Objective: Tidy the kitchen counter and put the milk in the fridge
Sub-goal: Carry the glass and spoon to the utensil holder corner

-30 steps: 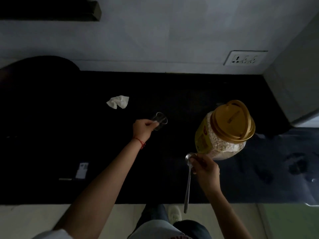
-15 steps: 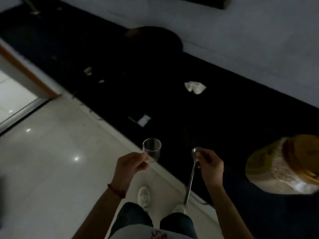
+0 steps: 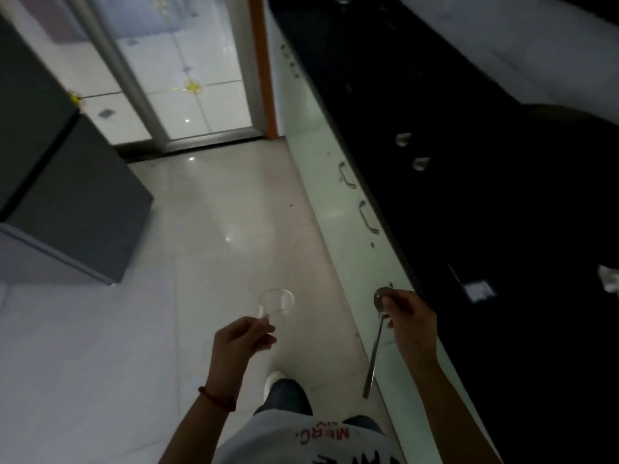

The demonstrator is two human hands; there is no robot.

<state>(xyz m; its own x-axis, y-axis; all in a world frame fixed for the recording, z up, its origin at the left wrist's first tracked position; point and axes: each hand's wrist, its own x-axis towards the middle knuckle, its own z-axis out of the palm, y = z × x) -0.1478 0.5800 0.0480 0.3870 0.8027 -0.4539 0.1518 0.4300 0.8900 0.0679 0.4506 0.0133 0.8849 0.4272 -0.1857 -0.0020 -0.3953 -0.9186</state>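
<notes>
My left hand (image 3: 243, 341) pinches the rim of a small clear glass (image 3: 276, 302) and holds it out over the floor. My right hand (image 3: 410, 321) grips a metal spoon (image 3: 376, 343) near its bowl, with the handle hanging down beside the counter's front. The black kitchen counter (image 3: 469, 135) runs along the right side. A crumpled white tissue (image 3: 610, 279) and a small white packet (image 3: 479, 290) lie on it at the right edge. No milk is in view.
White cabinet fronts with metal handles (image 3: 367, 217) line the counter's left face. A dark grey appliance or cabinet (image 3: 67, 182) stands at the left. A doorway (image 3: 187, 95) with a bright tiled floor lies ahead. Pale floor tiles (image 3: 207, 229) stretch between them.
The view has swung left, away from the counter and the oats jar, toward the floor and doorway. Both hands have carried the glass and spoon off the counter.
</notes>
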